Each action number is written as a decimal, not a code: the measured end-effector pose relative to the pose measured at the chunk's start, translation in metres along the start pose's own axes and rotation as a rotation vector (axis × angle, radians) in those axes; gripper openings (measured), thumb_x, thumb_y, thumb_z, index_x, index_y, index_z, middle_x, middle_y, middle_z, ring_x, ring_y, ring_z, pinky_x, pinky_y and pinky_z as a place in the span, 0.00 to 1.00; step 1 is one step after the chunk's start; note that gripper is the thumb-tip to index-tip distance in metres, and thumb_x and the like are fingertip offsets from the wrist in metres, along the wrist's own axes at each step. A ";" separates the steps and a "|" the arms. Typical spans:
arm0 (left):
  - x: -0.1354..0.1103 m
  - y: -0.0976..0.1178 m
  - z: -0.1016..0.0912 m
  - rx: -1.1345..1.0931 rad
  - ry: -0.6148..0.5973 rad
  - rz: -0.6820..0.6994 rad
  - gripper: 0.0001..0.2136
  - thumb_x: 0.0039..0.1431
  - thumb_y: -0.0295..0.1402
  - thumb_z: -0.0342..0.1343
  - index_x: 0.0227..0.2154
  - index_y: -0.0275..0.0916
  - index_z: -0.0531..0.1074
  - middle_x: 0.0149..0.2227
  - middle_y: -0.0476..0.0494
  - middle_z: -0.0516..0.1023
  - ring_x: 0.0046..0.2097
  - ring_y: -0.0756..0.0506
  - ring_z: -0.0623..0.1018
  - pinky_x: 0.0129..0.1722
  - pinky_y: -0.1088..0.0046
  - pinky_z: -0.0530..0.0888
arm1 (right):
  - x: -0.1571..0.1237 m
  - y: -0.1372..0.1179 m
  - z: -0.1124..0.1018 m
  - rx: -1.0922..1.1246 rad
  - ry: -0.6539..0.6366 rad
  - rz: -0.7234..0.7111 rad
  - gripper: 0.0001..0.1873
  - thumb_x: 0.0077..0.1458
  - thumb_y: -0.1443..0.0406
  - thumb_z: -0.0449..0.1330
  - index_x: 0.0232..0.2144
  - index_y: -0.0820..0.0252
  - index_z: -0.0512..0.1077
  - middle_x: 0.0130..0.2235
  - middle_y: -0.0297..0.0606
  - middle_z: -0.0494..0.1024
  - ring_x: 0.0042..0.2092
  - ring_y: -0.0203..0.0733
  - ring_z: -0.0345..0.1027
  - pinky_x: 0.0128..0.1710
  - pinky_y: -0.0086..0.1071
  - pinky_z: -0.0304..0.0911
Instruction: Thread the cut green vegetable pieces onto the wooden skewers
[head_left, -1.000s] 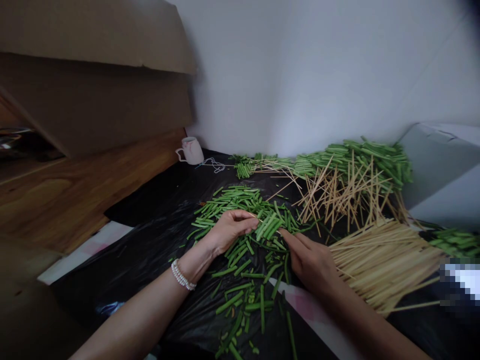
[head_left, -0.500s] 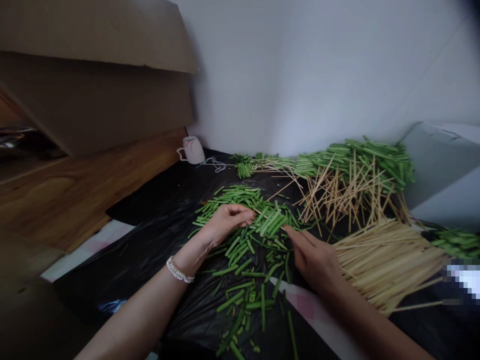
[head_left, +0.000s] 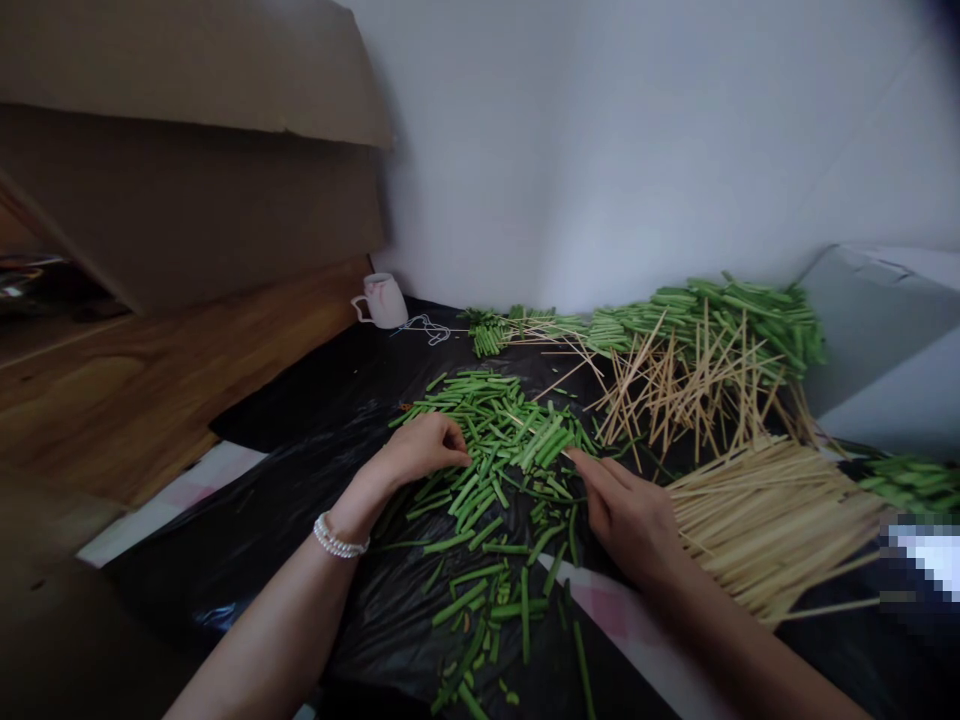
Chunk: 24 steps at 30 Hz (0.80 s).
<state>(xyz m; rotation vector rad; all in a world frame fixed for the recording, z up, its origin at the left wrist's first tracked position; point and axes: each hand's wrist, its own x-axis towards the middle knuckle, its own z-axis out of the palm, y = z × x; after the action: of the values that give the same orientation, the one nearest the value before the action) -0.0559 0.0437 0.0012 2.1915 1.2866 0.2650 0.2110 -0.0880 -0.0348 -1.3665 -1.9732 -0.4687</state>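
My right hand point(head_left: 630, 510) pinches the end of a thin bamboo skewer point(head_left: 521, 423). A row of cut green stems point(head_left: 546, 440), side by side, is threaded across that skewer, whose far tip points up and left. At the left edge of the loose pile of cut green stems point(head_left: 476, 395), my left hand point(head_left: 429, 445) rests with its fingers curled and pinched together. Whether a stem is between those fingertips is hidden. A beaded bracelet point(head_left: 341, 537) circles the left wrist.
Bare bamboo skewers point(head_left: 787, 525) lie in a thick heap at right. Behind them are stacked filled skewers point(head_left: 735, 310) of green stems against the wall. A mug point(head_left: 386, 302) and a tangled cord point(head_left: 427, 328) stand at back left, near a cardboard box point(head_left: 225, 210). Black plastic sheeting point(head_left: 300, 500) covers the surface.
My left hand has left the skewer's tip and moved left and slightly down to the loose stems. My right hand keeps the skewer in nearly the same place.
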 end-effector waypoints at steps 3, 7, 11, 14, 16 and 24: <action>-0.001 -0.002 0.000 -0.036 -0.084 0.019 0.10 0.42 0.39 0.65 0.27 0.40 0.80 0.27 0.48 0.80 0.29 0.47 0.74 0.26 0.76 0.62 | 0.000 0.000 0.001 0.006 -0.003 0.002 0.17 0.60 0.73 0.50 0.48 0.65 0.73 0.33 0.39 0.79 0.33 0.35 0.73 0.34 0.25 0.64; -0.003 -0.001 0.002 -0.105 -0.149 0.041 0.10 0.42 0.37 0.65 0.28 0.38 0.79 0.26 0.47 0.78 0.29 0.47 0.74 0.27 0.76 0.63 | -0.001 0.000 0.002 0.012 -0.015 0.011 0.17 0.60 0.72 0.50 0.48 0.64 0.73 0.33 0.39 0.79 0.33 0.35 0.73 0.36 0.25 0.65; -0.005 0.006 0.003 -0.202 -0.151 0.069 0.09 0.43 0.36 0.65 0.27 0.37 0.77 0.24 0.49 0.75 0.27 0.49 0.71 0.27 0.76 0.63 | -0.001 0.000 0.002 0.014 -0.024 0.012 0.17 0.60 0.72 0.50 0.48 0.64 0.73 0.34 0.39 0.79 0.33 0.35 0.73 0.36 0.24 0.65; -0.003 0.013 0.003 -0.373 -0.058 0.090 0.09 0.46 0.36 0.64 0.26 0.36 0.75 0.25 0.50 0.74 0.28 0.50 0.70 0.29 0.76 0.65 | -0.001 0.000 0.001 0.014 -0.011 0.014 0.17 0.60 0.73 0.50 0.49 0.64 0.73 0.34 0.38 0.79 0.33 0.34 0.73 0.35 0.24 0.64; -0.001 0.017 0.004 -0.547 0.008 0.081 0.10 0.46 0.36 0.65 0.27 0.36 0.74 0.25 0.51 0.74 0.28 0.51 0.70 0.30 0.76 0.65 | -0.001 0.000 0.001 0.016 -0.009 0.009 0.17 0.60 0.73 0.50 0.49 0.64 0.73 0.34 0.38 0.79 0.33 0.34 0.73 0.35 0.25 0.64; 0.003 0.027 0.021 -1.168 0.037 -0.095 0.15 0.41 0.35 0.71 0.32 0.35 0.78 0.32 0.44 0.81 0.33 0.51 0.77 0.35 0.76 0.70 | -0.001 -0.001 -0.001 -0.003 -0.016 -0.023 0.17 0.60 0.72 0.50 0.49 0.64 0.73 0.30 0.36 0.77 0.30 0.34 0.71 0.31 0.25 0.62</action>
<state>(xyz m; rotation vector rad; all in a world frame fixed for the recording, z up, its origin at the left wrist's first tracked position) -0.0255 0.0283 -0.0013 1.1219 0.8694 0.7818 0.2102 -0.0893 -0.0347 -1.3547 -2.0034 -0.4733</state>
